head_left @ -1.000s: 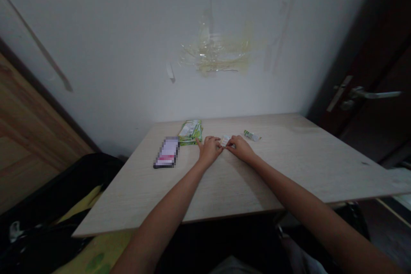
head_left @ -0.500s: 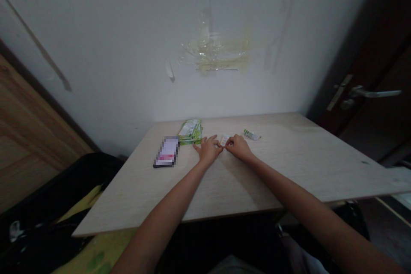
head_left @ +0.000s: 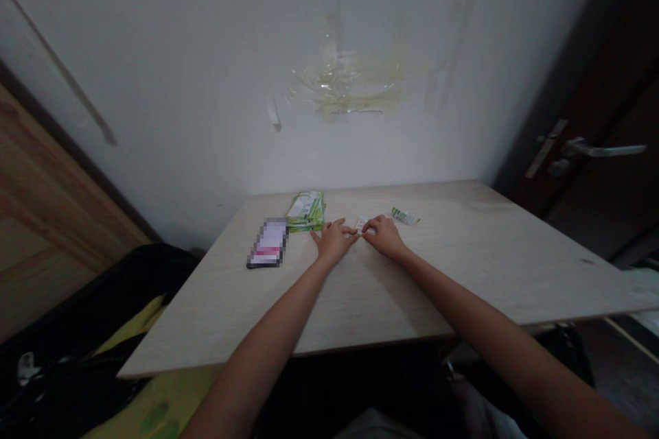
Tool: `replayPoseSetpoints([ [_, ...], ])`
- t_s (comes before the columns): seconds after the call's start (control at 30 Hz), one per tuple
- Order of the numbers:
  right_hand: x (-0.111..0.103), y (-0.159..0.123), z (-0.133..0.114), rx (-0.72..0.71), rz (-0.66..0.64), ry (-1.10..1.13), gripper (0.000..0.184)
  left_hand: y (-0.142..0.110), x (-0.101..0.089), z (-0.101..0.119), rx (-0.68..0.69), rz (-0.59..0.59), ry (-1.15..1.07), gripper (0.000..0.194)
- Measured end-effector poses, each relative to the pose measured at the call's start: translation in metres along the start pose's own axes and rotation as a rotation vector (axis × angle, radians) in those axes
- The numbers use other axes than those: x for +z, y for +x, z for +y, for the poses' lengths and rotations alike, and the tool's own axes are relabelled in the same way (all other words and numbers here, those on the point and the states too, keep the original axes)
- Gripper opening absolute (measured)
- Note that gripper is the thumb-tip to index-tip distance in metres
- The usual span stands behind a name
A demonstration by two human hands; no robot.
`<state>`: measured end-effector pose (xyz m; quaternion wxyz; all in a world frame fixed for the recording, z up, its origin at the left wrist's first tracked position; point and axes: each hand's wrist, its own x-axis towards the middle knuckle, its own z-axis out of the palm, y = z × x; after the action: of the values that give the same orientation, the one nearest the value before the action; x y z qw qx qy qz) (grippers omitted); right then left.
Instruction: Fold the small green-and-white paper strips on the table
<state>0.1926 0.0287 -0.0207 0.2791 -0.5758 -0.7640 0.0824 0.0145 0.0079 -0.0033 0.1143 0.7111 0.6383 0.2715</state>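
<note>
A small, flat white printed packet [head_left: 363,221] lies between my hands on the table, its near edge at my fingertips. My left hand [head_left: 334,241] rests beside it on the left. Thumb and index finger come together at the packet's near corner, while the other fingers spread toward the left. From the right, my right hand [head_left: 382,234] has thumb and fingers pinched at the same near edge, covering part of the packet. The print is too small to read.
A stack of green and white packets [head_left: 305,211] lies left of my left hand. A blurred-out phone [head_left: 268,243] is nearer and further left. Beyond my right hand lies a crumpled green and white wrapper [head_left: 404,217]. The pale table [head_left: 247,315] meets the wall behind.
My hands stay at the packet with very small finger shifts. The packet sits slightly more rightward and lower between them. The stack, phone and wrapper stay put.
</note>
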Motion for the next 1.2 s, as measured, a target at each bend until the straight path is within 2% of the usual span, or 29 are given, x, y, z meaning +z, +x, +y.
replayPoseSetpoints([
  [0.1, 0.000, 0.000, 0.002, -0.005, 0.000, 0.000, 0.022, 0.000, -0.002, 0.000, -0.009, -0.029, 0.017, 0.021],
  [0.33, 0.000, 0.002, 0.001, 0.007, -0.006, -0.017, 0.028, 0.001, 0.003, -0.003, 0.006, 0.006, -0.004, 0.023],
  [0.63, -0.002, 0.006, -0.005, 0.109, -0.037, -0.014, 0.025, 0.006, -0.005, 0.006, -0.036, -0.078, 0.073, 0.021],
  [1.03, -0.003, 0.011, -0.001, 0.109, -0.100, -0.044, 0.022, 0.011, -0.005, -0.006, -0.065, -0.141, 0.053, 0.023],
  [1.2, -0.002, 0.008, 0.000, 0.092, -0.087, -0.045, 0.023, 0.008, -0.008, -0.006, -0.017, -0.141, 0.086, 0.025],
])
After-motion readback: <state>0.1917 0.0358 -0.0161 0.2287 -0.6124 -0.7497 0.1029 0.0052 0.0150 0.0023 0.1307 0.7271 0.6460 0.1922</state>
